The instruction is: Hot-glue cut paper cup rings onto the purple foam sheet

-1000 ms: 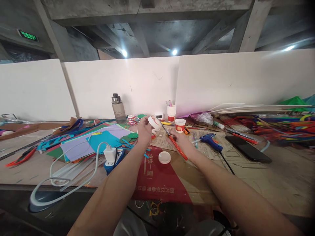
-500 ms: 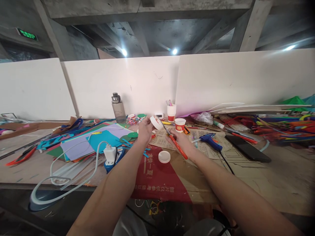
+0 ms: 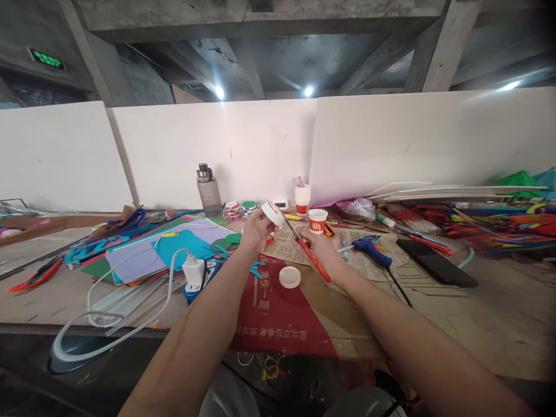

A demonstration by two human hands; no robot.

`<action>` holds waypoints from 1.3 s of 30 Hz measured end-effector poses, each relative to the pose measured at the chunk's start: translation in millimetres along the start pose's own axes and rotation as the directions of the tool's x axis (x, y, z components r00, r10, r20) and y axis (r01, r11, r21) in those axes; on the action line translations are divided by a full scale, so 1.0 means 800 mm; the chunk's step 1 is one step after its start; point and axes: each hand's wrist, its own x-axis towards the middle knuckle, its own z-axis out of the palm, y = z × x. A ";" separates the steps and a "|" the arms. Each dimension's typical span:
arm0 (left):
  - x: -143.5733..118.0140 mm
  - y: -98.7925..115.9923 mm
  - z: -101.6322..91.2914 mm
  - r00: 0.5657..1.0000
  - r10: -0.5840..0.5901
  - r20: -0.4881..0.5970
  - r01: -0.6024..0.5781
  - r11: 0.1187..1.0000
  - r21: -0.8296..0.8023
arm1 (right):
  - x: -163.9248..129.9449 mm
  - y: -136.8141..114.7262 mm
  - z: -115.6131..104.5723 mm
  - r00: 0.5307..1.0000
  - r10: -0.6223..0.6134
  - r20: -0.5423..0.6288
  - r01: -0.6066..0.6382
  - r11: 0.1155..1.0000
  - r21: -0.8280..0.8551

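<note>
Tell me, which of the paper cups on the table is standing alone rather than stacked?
The short red-and-white cup just beyond the right hand stands alone; the cups behind it sit nested in a taller stack holding pens.

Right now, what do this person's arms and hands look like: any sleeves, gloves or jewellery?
Both forearms are bare right to the bottom of the picture, with no sleeve in view. The left hand and right hand wear no gloves. No watch, bracelet or ring shows, though the hands are too small to rule out a thin ring.

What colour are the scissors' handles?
Orange-red, on the scissors in the right hand; the head view shows them.
</note>
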 end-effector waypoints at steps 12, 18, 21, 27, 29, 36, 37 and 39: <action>0.003 0.000 -0.007 0.988 0.096 -0.123 -0.094 0.995 0.021 | -0.001 -0.002 0.001 0.999 0.028 0.024 -0.027 0.999 -0.031; 0.003 -0.003 -0.003 0.997 0.042 -0.068 -0.042 0.999 0.001 | -0.003 -0.007 -0.001 0.999 0.034 0.023 -0.033 0.998 -0.060; 0.003 -0.003 -0.003 0.998 0.029 -0.054 -0.031 0.999 -0.020 | -0.003 -0.008 -0.002 0.999 0.040 0.028 -0.038 0.997 -0.065; 0.006 -0.003 -0.006 0.999 0.013 -0.048 -0.014 0.999 -0.037 | -0.001 -0.006 0.000 0.998 0.054 0.037 -0.052 0.997 -0.065; 0.007 -0.002 -0.006 0.999 0.005 -0.049 -0.006 0.999 -0.034 | -0.001 -0.005 0.001 0.997 0.061 0.038 -0.058 0.996 -0.069; 0.005 0.003 -0.004 0.999 -0.042 -0.026 0.042 0.999 -0.026 | -0.003 -0.007 -0.002 0.995 0.089 0.051 -0.082 0.990 -0.113; 0.004 0.003 -0.004 0.999 -0.041 -0.024 0.040 0.999 -0.026 | -0.002 -0.007 -0.002 0.994 0.093 0.052 -0.086 0.989 -0.122; 0.003 0.002 -0.005 0.999 -0.023 -0.028 0.023 0.999 -0.028 | -0.002 -0.006 -0.002 0.994 0.098 0.052 -0.090 0.986 -0.139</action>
